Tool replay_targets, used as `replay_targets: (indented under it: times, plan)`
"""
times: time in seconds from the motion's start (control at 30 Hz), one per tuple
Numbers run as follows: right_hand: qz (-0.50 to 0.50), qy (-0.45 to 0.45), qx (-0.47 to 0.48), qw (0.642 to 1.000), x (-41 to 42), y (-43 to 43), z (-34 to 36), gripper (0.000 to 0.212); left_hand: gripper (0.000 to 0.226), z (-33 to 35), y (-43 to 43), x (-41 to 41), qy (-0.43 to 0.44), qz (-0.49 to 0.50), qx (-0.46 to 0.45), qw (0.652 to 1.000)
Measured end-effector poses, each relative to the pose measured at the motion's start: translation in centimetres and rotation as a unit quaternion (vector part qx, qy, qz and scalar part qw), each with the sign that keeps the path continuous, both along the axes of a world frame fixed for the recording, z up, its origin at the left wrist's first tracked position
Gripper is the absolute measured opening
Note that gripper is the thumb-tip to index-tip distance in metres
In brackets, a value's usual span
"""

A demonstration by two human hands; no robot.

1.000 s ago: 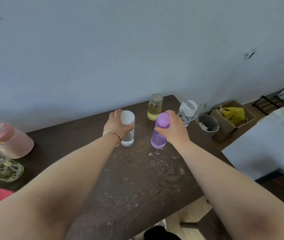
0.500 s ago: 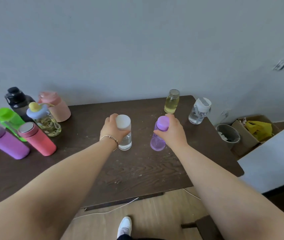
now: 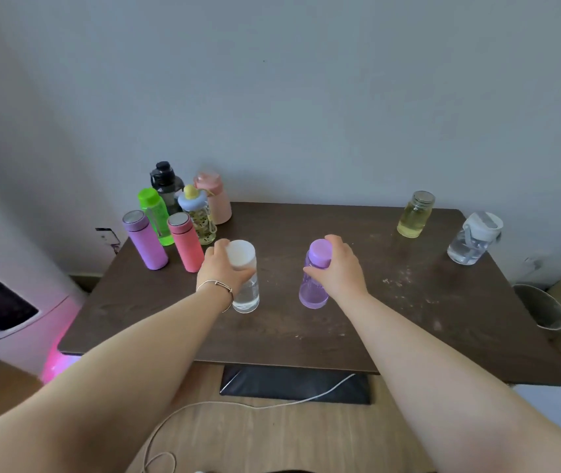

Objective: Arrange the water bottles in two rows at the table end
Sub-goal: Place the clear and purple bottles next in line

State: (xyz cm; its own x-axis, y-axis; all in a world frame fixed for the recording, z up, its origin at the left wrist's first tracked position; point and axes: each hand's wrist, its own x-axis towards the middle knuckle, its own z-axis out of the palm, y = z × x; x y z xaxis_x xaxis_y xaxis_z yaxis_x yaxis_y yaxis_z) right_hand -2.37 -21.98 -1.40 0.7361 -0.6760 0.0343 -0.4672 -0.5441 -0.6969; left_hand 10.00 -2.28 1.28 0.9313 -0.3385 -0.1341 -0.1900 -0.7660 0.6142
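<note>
My left hand grips a clear bottle with a white cap near the middle of the dark table. My right hand grips a translucent purple bottle just to the right of it. Several bottles stand grouped at the table's left end: a purple flask, a red flask, a green bottle, a black bottle, a pink bottle and a patterned bottle with a blue cap. At the right end stand a yellow-liquid jar and a clear bottle with a grey lid.
A wall runs behind the table. A metal bin stands on the floor to the right. A white appliance with a pink glow is at the left. A white cable and a black mat lie under the table's near edge.
The view has swung left and both hands have carried their bottles leftward along the table, closer to the grouped bottles. Both grips stay the same.
</note>
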Motion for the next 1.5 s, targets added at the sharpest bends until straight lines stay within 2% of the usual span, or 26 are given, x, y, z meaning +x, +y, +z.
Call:
replay_targets:
  times: [0.37,0.6,1.07,1.5]
  plan:
    - [0.006,0.015,-0.001,1.0,11.6,15.2,-0.6,0.074,0.076,-1.3,14.9,11.0,0.006,-0.006,0.007,1.0]
    - [-0.001,0.022,-0.001,1.0,18.3,21.9,-1.0,0.077,0.075,-1.8,20.6,17.7,0.016,-0.02,0.021,0.999]
    - [0.039,0.066,-0.021,0.997,25.0,23.9,-3.0,0.073,0.074,-3.5,21.1,23.6,0.04,-0.012,0.012,0.999]
    - [0.064,0.072,-0.019,0.995,25.9,23.7,-4.3,0.077,0.076,-3.8,20.3,24.3,0.038,-0.03,0.02,0.999]
